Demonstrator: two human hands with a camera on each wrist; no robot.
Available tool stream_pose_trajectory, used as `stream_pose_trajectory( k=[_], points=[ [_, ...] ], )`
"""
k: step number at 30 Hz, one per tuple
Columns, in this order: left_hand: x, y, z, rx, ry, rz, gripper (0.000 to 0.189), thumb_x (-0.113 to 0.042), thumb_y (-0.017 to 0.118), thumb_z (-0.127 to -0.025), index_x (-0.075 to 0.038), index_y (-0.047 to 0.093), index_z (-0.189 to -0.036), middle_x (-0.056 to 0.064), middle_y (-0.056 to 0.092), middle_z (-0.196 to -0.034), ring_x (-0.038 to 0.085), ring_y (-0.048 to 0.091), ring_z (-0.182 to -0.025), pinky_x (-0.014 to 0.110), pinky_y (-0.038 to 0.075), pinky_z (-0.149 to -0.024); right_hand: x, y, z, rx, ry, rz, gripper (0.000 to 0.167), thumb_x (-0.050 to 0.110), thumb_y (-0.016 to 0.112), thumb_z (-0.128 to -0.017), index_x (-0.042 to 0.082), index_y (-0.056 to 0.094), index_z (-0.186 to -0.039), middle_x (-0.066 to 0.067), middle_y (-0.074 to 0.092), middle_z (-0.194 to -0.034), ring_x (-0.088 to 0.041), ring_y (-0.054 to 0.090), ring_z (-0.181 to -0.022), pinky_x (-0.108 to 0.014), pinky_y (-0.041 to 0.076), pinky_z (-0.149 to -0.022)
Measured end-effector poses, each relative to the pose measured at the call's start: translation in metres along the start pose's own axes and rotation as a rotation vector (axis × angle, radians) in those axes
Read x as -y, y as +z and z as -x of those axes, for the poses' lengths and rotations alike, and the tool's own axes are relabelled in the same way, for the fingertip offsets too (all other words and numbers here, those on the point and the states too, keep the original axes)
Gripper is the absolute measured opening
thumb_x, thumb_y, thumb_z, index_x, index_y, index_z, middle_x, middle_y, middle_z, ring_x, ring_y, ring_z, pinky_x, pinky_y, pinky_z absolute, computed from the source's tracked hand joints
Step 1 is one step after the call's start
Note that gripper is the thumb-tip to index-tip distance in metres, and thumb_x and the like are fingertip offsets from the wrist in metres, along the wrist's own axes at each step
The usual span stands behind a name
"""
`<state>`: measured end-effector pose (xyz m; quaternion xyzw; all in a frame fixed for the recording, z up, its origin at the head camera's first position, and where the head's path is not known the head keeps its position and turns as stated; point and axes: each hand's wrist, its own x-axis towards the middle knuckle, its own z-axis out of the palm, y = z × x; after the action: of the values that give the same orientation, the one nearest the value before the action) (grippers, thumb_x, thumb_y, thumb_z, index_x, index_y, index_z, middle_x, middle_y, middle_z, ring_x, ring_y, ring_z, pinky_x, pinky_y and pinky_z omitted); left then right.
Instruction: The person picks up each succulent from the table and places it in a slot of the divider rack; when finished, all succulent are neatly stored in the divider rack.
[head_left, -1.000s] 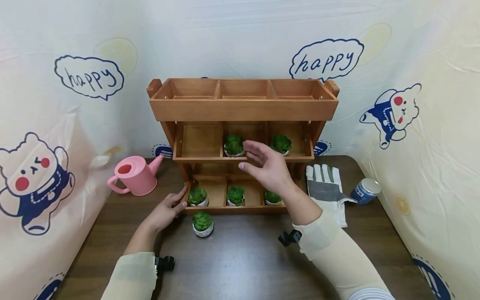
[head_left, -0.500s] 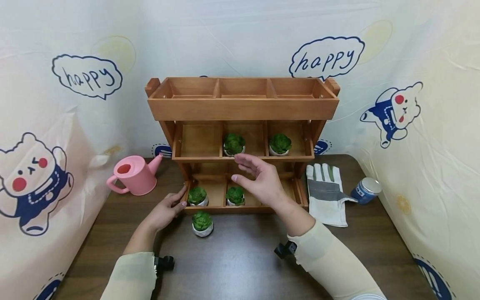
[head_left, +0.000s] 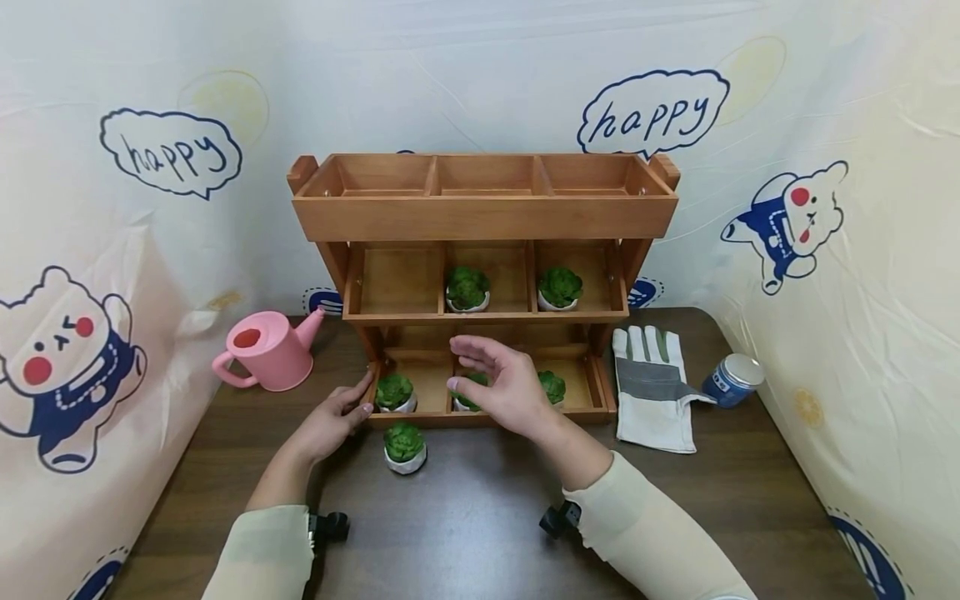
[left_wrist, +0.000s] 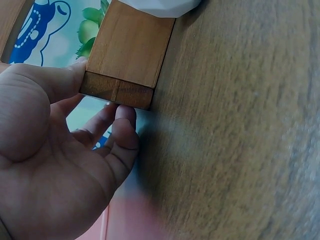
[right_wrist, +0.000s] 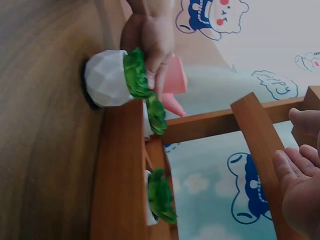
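Note:
A three-tier wooden planter shelf [head_left: 483,219] stands at the back of the table. My left hand [head_left: 333,429] grips the left end of its bottom tier; in the left wrist view, thumb and fingers meet the corner of the wooden rail [left_wrist: 127,50]. My right hand [head_left: 502,387] hovers with relaxed fingers, holding nothing, and partly hides the bottom-middle potted succulent [head_left: 463,403]. Other succulents in white pots sit bottom left [head_left: 396,392] and bottom right [head_left: 552,386], plus middle-tier centre [head_left: 467,289] and right [head_left: 560,287]. One more potted succulent [head_left: 405,447] stands on the table before the shelf.
Left of the shelf is a pink watering can [head_left: 272,352]. On the right lie white-and-grey work gloves [head_left: 654,392] beside a blue can [head_left: 732,382]. A printed cloth [head_left: 450,75] hangs round the back and sides of the table [head_left: 465,517].
My right hand has moved down and left, from before the middle tier to before the bottom tier, uncovering the bottom-right succulent. My left hand stays on the shelf's end.

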<state>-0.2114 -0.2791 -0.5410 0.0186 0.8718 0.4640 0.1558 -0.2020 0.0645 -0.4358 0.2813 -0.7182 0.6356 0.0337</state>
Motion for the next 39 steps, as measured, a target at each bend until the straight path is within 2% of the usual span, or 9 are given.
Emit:
stream_pose_trajectory(
  k=[10, 17, 27, 31, 35, 39],
  points=[
    [-0.001, 0.0, 0.002, 0.001, -0.009, 0.002, 0.066, -0.036, 0.058, -0.107, -0.029, 0.027, -0.165, 0.014, 0.043, -0.136, 0.03, 0.053, -0.097, 0.039, 0.047, -0.084, -0.012, 0.015, 0.008, 0.053, 0.033, 0.038, 0.05, 0.006, 0.083, -0.088, 0.004, 0.065, -0.135, -0.007, 0.069, -0.132, -0.02, 0.069, -0.117, -0.038, 0.053, -0.1],
    [-0.001, 0.0, 0.002, 0.001, -0.009, 0.0, 0.067, -0.037, 0.058, -0.107, -0.029, 0.027, -0.165, 0.015, 0.043, -0.135, 0.03, 0.053, -0.097, 0.039, 0.047, -0.083, -0.024, 0.026, 0.013, 0.106, 0.03, 0.063, 0.051, 0.008, 0.084, -0.088, 0.004, 0.065, -0.135, -0.015, 0.068, -0.134, -0.022, 0.069, -0.117, -0.033, 0.053, -0.099],
    [-0.003, 0.0, 0.003, 0.007, -0.032, 0.001, 0.067, -0.04, 0.058, -0.106, -0.032, 0.027, -0.165, 0.014, 0.043, -0.135, 0.03, 0.052, -0.1, 0.039, 0.046, -0.084, -0.035, 0.037, 0.017, 0.178, 0.115, 0.085, 0.053, 0.014, 0.083, -0.09, 0.005, 0.063, -0.138, -0.012, 0.066, -0.137, -0.021, 0.068, -0.117, -0.048, 0.053, -0.099],
    [-0.003, 0.0, 0.002, 0.009, -0.04, 0.0, 0.067, -0.041, 0.058, -0.106, -0.033, 0.026, -0.165, 0.014, 0.043, -0.137, 0.03, 0.052, -0.101, 0.039, 0.046, -0.085, -0.04, 0.042, 0.019, 0.216, 0.134, 0.116, 0.055, 0.016, 0.084, -0.09, 0.004, 0.063, -0.139, -0.012, 0.066, -0.137, -0.021, 0.068, -0.118, -0.046, 0.052, -0.1],
    [-0.003, 0.0, 0.002, 0.012, -0.046, -0.001, 0.067, -0.042, 0.058, -0.106, -0.034, 0.026, -0.165, 0.013, 0.042, -0.137, 0.03, 0.052, -0.102, 0.039, 0.046, -0.085, -0.047, 0.047, 0.02, 0.246, 0.151, 0.153, 0.058, 0.02, 0.085, -0.089, 0.005, 0.062, -0.14, -0.01, 0.067, -0.135, -0.027, 0.068, -0.117, -0.04, 0.053, -0.1],
    [-0.004, 0.0, 0.002, 0.011, -0.04, 0.0, 0.067, -0.041, 0.058, -0.106, -0.033, 0.026, -0.165, 0.014, 0.043, -0.137, 0.03, 0.052, -0.101, 0.039, 0.047, -0.085, -0.054, 0.051, 0.023, 0.275, 0.188, 0.144, 0.062, 0.023, 0.085, -0.089, 0.004, 0.06, -0.142, -0.008, 0.067, -0.134, -0.032, 0.066, -0.12, -0.036, 0.052, -0.101]
  ],
)
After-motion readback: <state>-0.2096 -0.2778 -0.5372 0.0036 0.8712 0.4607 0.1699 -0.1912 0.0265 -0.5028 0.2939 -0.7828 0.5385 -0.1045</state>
